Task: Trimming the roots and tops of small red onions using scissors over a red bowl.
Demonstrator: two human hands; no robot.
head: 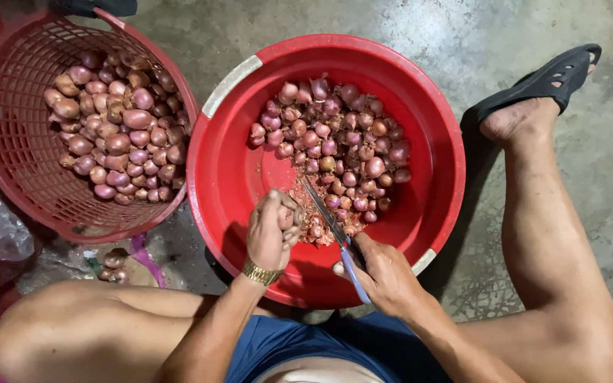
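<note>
Head view, left hand (272, 230) fingers closed around shallot (286, 217), right hand (384, 273) fingers gripping knife (335, 230), red basin (235, 177).

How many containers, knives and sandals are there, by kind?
Red basin: 1
Red mesh basket: 1
Knife, held by the right hand: 1
Black sandal: 1
Total: 4

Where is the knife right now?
In the head view, the knife is in the right hand, low in the red basin, its blade pointing toward the left hand above the shallot trimmings.
</note>
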